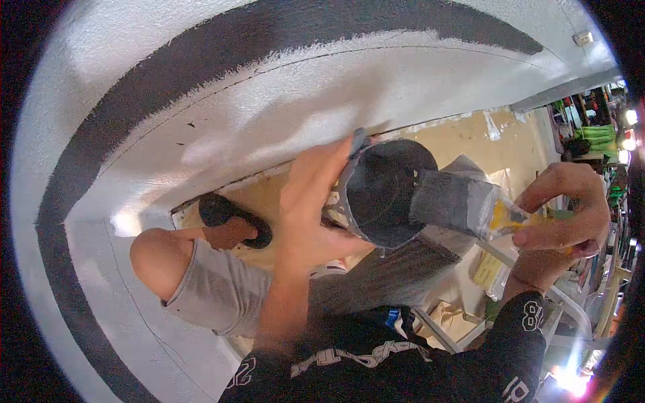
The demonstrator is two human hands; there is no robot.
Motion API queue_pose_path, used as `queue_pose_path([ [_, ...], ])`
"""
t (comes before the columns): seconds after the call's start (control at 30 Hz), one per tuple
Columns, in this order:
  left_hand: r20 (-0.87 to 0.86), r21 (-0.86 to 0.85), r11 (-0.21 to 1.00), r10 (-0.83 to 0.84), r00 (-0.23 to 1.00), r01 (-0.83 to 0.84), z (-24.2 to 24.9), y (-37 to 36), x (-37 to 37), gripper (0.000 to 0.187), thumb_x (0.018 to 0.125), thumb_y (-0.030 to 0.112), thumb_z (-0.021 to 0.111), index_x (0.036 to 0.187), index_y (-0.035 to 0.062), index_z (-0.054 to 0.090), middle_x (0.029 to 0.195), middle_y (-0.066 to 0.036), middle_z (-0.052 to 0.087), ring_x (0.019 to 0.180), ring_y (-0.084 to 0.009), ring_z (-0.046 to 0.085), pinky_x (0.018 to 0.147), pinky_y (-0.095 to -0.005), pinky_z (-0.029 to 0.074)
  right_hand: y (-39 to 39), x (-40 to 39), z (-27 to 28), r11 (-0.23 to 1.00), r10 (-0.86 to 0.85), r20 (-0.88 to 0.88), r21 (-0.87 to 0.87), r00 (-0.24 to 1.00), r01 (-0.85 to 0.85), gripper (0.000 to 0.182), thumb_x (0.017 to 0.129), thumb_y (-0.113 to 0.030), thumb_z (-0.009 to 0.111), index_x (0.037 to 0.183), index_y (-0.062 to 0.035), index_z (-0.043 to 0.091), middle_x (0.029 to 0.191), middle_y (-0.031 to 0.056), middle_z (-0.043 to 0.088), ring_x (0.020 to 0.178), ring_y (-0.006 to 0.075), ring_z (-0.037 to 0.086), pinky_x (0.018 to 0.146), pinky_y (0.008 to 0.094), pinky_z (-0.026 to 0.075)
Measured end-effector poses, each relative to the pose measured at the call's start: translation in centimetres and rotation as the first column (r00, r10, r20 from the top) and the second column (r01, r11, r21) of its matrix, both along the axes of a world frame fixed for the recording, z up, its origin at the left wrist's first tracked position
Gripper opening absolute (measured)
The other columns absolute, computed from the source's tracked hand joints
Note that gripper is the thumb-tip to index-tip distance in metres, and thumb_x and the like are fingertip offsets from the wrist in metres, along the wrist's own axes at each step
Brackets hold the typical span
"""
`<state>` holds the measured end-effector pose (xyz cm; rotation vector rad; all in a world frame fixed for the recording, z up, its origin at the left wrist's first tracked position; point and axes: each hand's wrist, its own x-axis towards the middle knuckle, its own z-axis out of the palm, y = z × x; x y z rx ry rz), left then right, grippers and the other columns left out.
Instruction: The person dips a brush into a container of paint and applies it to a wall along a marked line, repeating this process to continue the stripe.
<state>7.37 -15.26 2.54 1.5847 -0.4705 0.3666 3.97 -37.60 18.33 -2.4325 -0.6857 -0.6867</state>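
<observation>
Surroundings: A pale, textured wall (269, 127) extends across the upper and left areas of the view. It carries a broad, curved dark band (201, 50) with ragged edges; a thin line runs along the band's inner side. A small fitting (583, 39) is mounted near the upper right. Below the wall is a tan floor (463, 138) with whitish marks along its edge. A dark shoe (235, 219), a bare knee (158, 260) and grey shorts (225, 285) occupy the area between wall and floor. A metal frame (572, 310) is located at lower right, near the black shirt (403, 359). Bright green material (595, 139) lies among mixed items at the far right.

Obstruction: The container and both hands cover parts of the floor and shorts. The brush overlaps the container's right side.

Container (381, 195): round, open end facing the camera, dark inside, rim streaked grey. It is held in front of the shorts. The left hand (306, 195) grips it with curved fingers at the upper edge and thumb at the lower edge; some fingers are hidden.

Brush (449, 201): flat, bristles coated dark grey, lighter grey smears toward the yellow handle. The bristle end is at the container opening; contact cannot be determined. The right hand (568, 211) pinches the handle between thumb and fingers.
</observation>
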Motion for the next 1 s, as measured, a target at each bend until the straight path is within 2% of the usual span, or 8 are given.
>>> queue_pose_path([
  [0.2,-0.146,-0.111,0.994,0.0,0.989,-0.016,-1.5,-0.1,-0.4,0.094,0.045,0.024,0.09,0.127,-0.0007,0.051,0.112,-0.017,0.062,0.103,-0.0306,0.061,0.09,-0.0366,0.046,-3.6,0.3,-0.1,0.993,0.11,-0.036,0.045,0.993,-0.108,0.023,0.056,-0.037,0.076,0.056,-0.018,0.064,0.058,0.0059,0.057,0.045,0.0149,0.053,0.043,0.0251,0.038],
  [0.27,-0.184,-0.14,0.99,-0.005,0.983,-0.021,-1.3,0.0,-0.3,0.097,0.045,0.025,0.091,0.129,-0.001,0.049,0.113,-0.017,0.061,0.106,-0.0297,0.061,0.092,-0.0357,0.045,-5.8,1.9,-0.5,0.922,0.366,-0.149,0.192,0.919,-0.336,0.031,0.066,-0.037,0.078,0.074,-0.0095,0.067,0.063,0.0094,0.057,0.051,0.0166,0.055,0.043,0.026,0.039],
  [0.33,-0.028,0.002,0.998,0.057,0.998,-0.057,-1.0,0.3,-0.1,0.107,0.043,0.028,0.093,0.132,-0.004,0.043,0.116,-0.018,0.06,0.108,-0.0279,0.06,0.094,-0.0356,0.045,-6.2,1.2,-4.5,0.923,0.218,-0.107,0.344,0.97,-0.17,0.037,0.071,-0.038,0.076,0.084,-0.005,0.063,0.07,0.0114,0.058,0.054,0.0187,0.057,0.044,0.0272,0.042],
  [0.37,-0.024,0.008,0.999,0.049,0.999,-0.049,-0.7,0.3,-0.2,0.107,0.043,0.028,0.093,0.132,-0.004,0.043,0.116,-0.018,0.06,0.108,-0.0279,0.06,0.094,-0.0356,0.045,-6.2,0.8,-6.7,0.871,0.071,-0.1,0.49,0.992,-0.013,0.044,0.076,-0.038,0.073,0.094,-0.0006,0.059,0.077,0.0133,0.058,0.058,0.0208,0.058,0.045,0.0285,0.045],
  [0.43,-0.137,-0.029,0.995,0.093,0.986,-0.098,0.1,0.3,-0.5,0.113,0.044,0.032,0.094,0.134,-0.0072,0.037,0.116,-0.018,0.06,0.107,-0.0274,0.06,0.096,-0.0376,0.044,-1.6,0.5,-9.3,0.382,0.107,-0.211,0.911,0.972,0.156,0.042,0.082,-0.033,0.068,0.102,0.0008,0.052,0.088,0.0143,0.058,0.063,0.024,0.06,0.049,0.0305,0.051],
  [0.6,-0.04,0.02,0.988,0.156,0.987,-0.156,-2.4,1.7,-0.1,0.119,0.045,0.032,0.094,0.137,-0.008,0.03,0.125,-0.021,0.053,0.111,-0.0287,0.056,0.096,-0.0394,0.046,2.8,0.2,-13.9,0.083,0.213,-0.18,0.983,0.96,0.166,0.026,0.09,-0.019,0.056,0.105,0.0001,0.047,0.098,0.0161,0.058,0.074,0.0242,0.06,0.06,0.0335,0.054],
  [0.83,-0.098,0.0,0.982,0.187,0.977,-0.188,-3.4,2.2,-0.2,0.12,0.044,0.028,0.094,0.14,-0.003,0.029,0.13,-0.023,0.047,0.113,-0.0315,0.054,0.095,-0.0437,0.048,2.7,3.9,-15.7,0.005,-0.133,-0.129,0.991,0.983,0.13,0.025,0.092,-0.018,0.054,0.105,0.0016,0.046,0.091,0.023,0.06,0.074,0.0289,0.066,0.062,0.0394,0.057],
  [1.0,-0.203,-0.204,0.975,0.05,0.978,-0.092,-3.3,1.3,-1.0,0.12,0.043,0.022,0.094,0.142,0.0043,0.027,0.129,-0.023,0.048,0.111,-0.0353,0.055,0.088,-0.0515,0.052,4.5,6.9,-16.0,0.185,-0.532,-0.03,0.971,0.846,0.151,0.02,0.092,-0.009,0.053,0.107,0.0034,0.047,0.088,0.024,0.063,0.074,0.0322,0.068,0.067,0.041,0.058],
])
